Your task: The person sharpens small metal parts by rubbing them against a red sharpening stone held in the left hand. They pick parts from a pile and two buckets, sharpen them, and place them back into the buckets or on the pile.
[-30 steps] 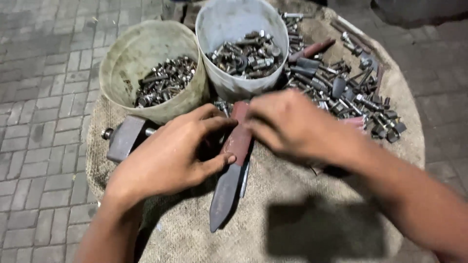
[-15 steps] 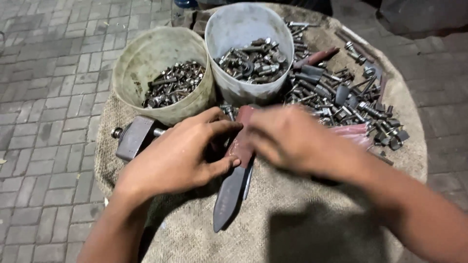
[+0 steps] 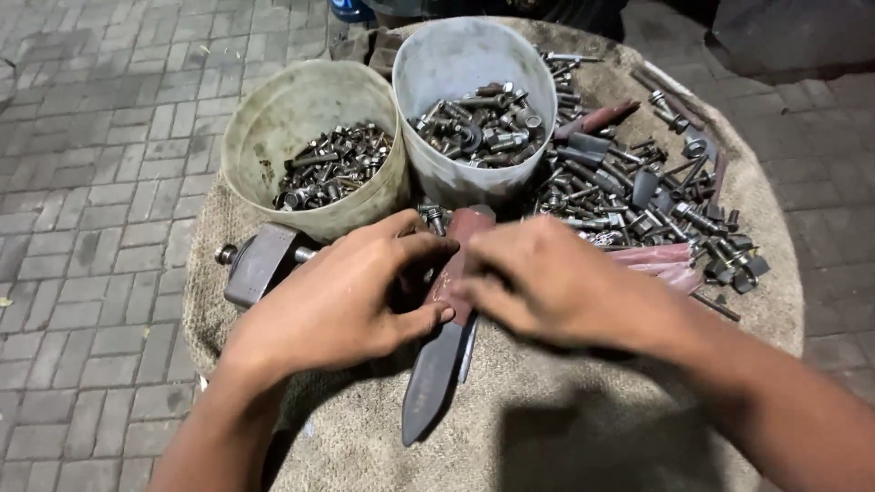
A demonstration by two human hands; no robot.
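Covering the round table, a burlap cloth (image 3: 565, 428) bears two far buckets (image 3: 310, 146) of bolts. Both hands have stayed meeting mid-cloth: left hand (image 3: 342, 296) and right hand (image 3: 547, 278) curl over the flat dark blade (image 3: 437, 364); grip hidden.

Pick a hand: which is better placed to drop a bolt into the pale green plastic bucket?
Left. The left hand lies just below the pale green plastic bucket; the right hand sits nearer the white plastic bucket.

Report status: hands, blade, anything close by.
Left hand and right hand both on the dark flat blade. Grip hidden. Two buckets of bolts right behind.
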